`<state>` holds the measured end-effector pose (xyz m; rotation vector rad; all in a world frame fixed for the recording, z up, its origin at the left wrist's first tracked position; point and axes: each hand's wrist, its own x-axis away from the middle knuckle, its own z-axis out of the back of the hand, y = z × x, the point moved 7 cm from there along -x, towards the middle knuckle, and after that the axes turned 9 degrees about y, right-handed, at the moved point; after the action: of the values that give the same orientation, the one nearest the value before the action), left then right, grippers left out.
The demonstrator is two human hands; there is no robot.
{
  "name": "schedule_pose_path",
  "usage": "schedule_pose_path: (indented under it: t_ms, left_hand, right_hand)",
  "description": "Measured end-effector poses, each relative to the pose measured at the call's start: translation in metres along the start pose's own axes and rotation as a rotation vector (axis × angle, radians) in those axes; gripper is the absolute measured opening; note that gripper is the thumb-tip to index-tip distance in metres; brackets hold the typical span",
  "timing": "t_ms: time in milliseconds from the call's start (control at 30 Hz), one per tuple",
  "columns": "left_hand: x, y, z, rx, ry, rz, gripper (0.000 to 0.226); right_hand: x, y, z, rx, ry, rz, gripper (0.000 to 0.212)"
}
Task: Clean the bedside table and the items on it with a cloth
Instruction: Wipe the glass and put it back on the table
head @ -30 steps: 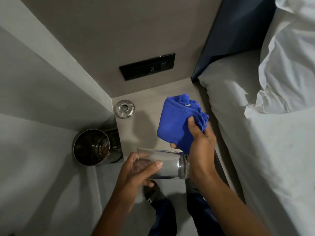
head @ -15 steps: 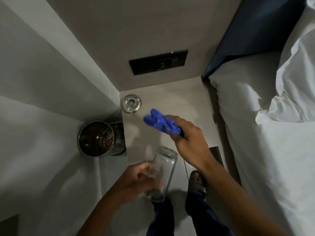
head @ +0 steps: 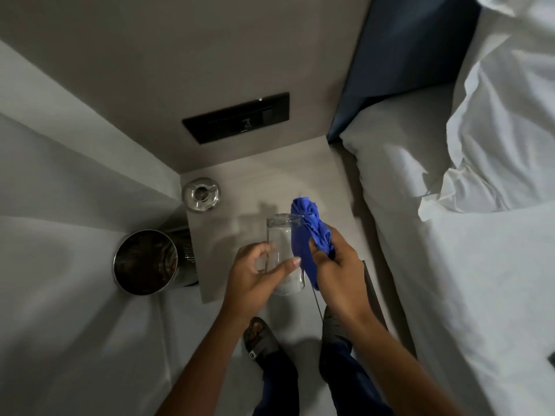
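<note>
My left hand (head: pixel 255 274) grips a clear drinking glass (head: pixel 280 235) around its lower half and holds it above the bedside table (head: pixel 315 181), mouth pointing away from me. My right hand (head: pixel 339 265) clutches a bunched blue cloth (head: pixel 306 232), which presses against the right side of the glass. A round glass ashtray (head: pixel 201 194) sits at the table's back left corner. The front part of the table top is hidden behind my hands.
A metal waste bin (head: pixel 147 262) stands on the floor left of the table. A bed with white sheets and a pillow (head: pixel 480 205) borders the table on the right. A dark switch panel (head: pixel 237 117) is on the wall behind. My sandalled feet (head: pixel 258 337) are below.
The glass has been raised from low near my legs to above the table and turned mouth-away. The cloth has come from left of the glass to rest against its right side.
</note>
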<state>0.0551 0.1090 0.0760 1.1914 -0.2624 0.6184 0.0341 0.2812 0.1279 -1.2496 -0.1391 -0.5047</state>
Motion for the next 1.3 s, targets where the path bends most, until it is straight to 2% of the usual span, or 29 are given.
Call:
schedule_pose_path:
  t_ms: [100,233,400,567,667,767,933,1067,1133,1200,1300]
  left_hand:
    - [-0.017,0.008,-0.022,-0.081,0.003,0.012,0.066]
    - [-0.040,0.009,-0.046,0.001,-0.019,0.124,0.057]
    - [-0.059,0.012,-0.069,-0.111,-0.119,0.062,0.063]
    - [-0.112,0.016,-0.083,-0.161,0.067,0.036,0.058]
    - [-0.157,0.033,-0.099,-0.272,0.189,-0.039,0.068]
    - [-0.194,0.053,-0.124,-0.304,0.241,-0.128,0.073]
    - [-0.226,0.072,-0.153,-0.353,0.307,-0.233,0.066]
    - [-0.238,0.069,-0.167,-0.407,0.309,-0.253,0.064]
    - [-0.245,0.069,-0.169,-0.433,0.317,-0.245,0.063]
    - [-0.248,0.068,-0.171,-0.475,0.298,-0.232,0.074]
    - [-0.235,0.068,-0.166,-0.525,0.288,-0.186,0.114]
  right_hand:
    - [-0.007,0.012,0.007,0.088,0.036,0.010,0.045]
    - [-0.016,0.031,0.011,0.182,0.045,-0.017,0.046]
    - [-0.059,0.040,0.016,0.186,-0.008,-0.056,0.046]
    - [-0.084,0.053,0.044,0.128,0.077,-0.127,0.034]
    - [-0.084,0.075,0.060,0.083,0.093,-0.202,0.030]
    - [-0.080,0.104,0.066,0.025,0.110,-0.254,0.028]
    - [-0.074,0.137,0.073,-0.039,0.120,-0.270,0.024]
    - [-0.070,0.149,0.081,-0.179,0.124,-0.316,0.042]
    - [-0.069,0.148,0.087,-0.208,0.145,-0.297,0.044]
    - [-0.068,0.147,0.094,-0.213,0.151,-0.286,0.043]
    - [-0.064,0.142,0.102,-0.221,0.157,-0.256,0.034]
